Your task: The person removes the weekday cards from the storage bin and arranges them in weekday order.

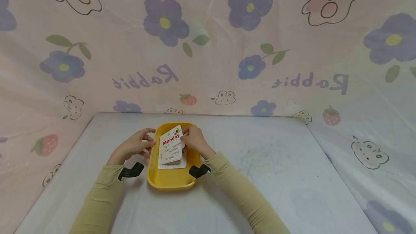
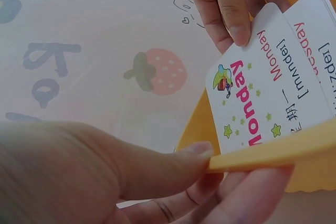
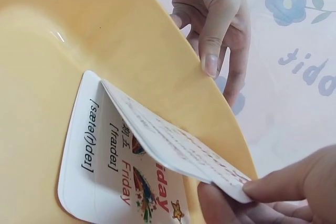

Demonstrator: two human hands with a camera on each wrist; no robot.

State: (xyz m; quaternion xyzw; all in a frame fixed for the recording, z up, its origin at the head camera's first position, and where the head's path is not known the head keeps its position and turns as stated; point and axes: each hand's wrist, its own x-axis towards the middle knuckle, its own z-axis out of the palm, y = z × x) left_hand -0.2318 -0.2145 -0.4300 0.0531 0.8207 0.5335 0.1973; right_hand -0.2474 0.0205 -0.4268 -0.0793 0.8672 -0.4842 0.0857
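A yellow tray (image 1: 172, 182) holds a small pile of white day-of-the-week cards. My left hand (image 1: 130, 148) grips the tray's left rim, with thumb on top and fingers beneath in the left wrist view. At the other side, my right hand (image 1: 196, 141) pinches a few cards by their edge, the Monday card (image 2: 247, 87) uppermost. These cards are tilted up, fanned slightly over one another. Below them lies a Friday card (image 3: 126, 166), on top of another card (image 3: 79, 161) with only its phonetic line showing.
The tray stands on a white-covered table (image 1: 260, 190). Behind and at the sides hangs a patterned cloth (image 1: 208, 68) with flowers, rabbits and strawberries. Each wrist wears a black mount (image 1: 132, 170) that juts inward beside the tray.
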